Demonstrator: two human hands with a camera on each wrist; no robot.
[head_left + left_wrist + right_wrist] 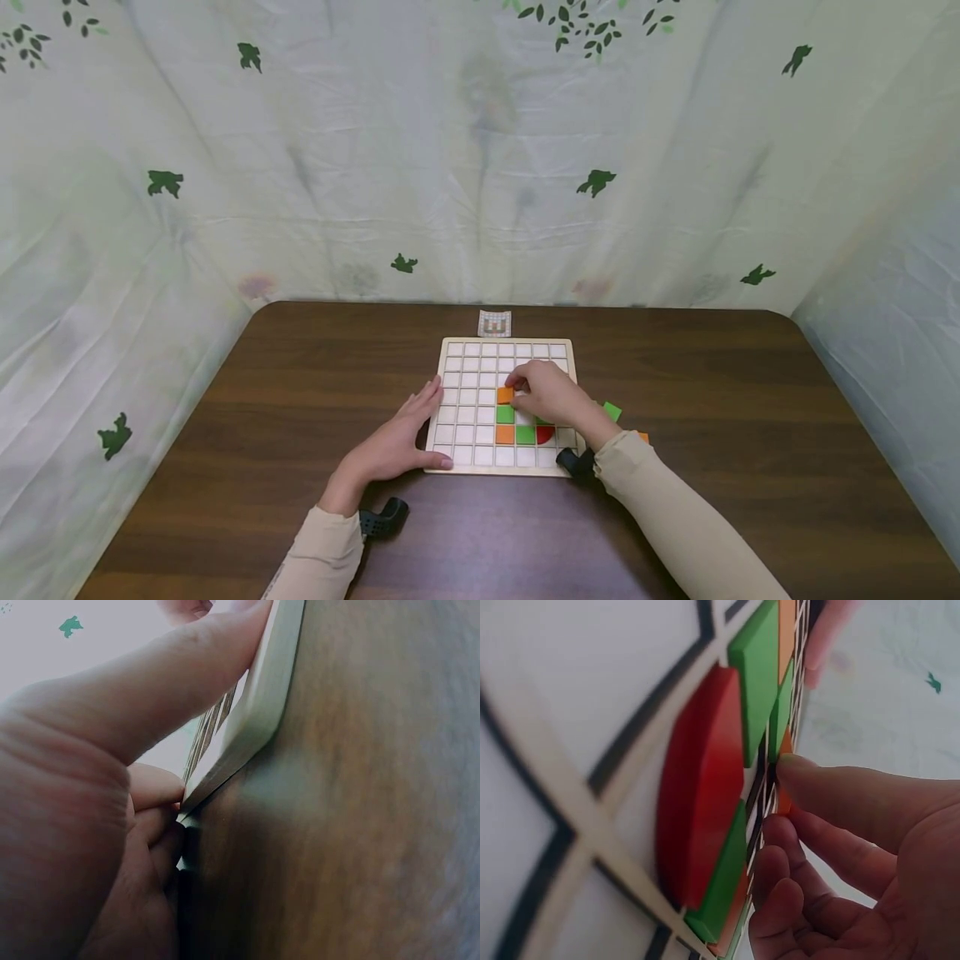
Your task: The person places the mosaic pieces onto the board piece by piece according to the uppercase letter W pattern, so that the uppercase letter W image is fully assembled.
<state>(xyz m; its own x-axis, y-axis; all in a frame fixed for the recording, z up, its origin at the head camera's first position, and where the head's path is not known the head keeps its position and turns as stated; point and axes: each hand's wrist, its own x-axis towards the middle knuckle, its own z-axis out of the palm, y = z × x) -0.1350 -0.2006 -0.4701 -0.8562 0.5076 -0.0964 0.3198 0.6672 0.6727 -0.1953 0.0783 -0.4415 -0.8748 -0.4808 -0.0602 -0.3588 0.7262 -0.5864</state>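
Observation:
A white grid board [465, 408] with a pale wooden frame lies on the table. My left hand [397, 437] rests along its left edge, fingers stretched and fairly straight, the thumb over the front left corner. In the left wrist view that thumb [172, 682] lies on the board's frame [259, 705]. My right hand [551, 396] pinches an orange square tile [505, 396] between thumb and fingers, at a cell near the board's middle. Nearer me on the grid are green tiles [525, 435], another orange tile [505, 434] and a red rounded piece [705, 780].
A small patterned card [495, 323] lies just behind the board. A loose green tile [612, 411] and an orange piece [643, 437] lie on the table to the right, partly behind my right arm. A leaf-printed curtain [480, 167] hangs beyond the brown table [337, 375].

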